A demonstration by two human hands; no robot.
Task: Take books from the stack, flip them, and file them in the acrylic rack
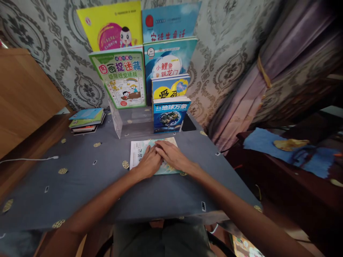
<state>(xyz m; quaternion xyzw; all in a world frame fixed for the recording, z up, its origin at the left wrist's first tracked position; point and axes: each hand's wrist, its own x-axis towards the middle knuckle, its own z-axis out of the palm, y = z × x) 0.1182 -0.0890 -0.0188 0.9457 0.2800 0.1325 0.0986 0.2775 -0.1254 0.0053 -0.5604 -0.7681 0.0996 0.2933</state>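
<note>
A thin paperback book [136, 153] with a pale white and green cover lies flat on the cloth-covered table, turned sideways to me. My left hand [150, 162] rests palm down on its cover, fingers stretched out and holding nothing. Beside it my right hand [173, 155] also lies flat, with its fingertips meeting or overlapping the fingers of the left. Between them they hide the middle of the cover. Just behind the book stands a clear acrylic book rack [136, 130].
On the rack stand several children's books, among them a green-bordered one [125, 84] and a blue earth book [170, 116]. A black flat object [189, 123] lies to the right. A small book stack [87, 120] and a white cable [34, 159] are at left; a purple curtain [249, 85] hangs right.
</note>
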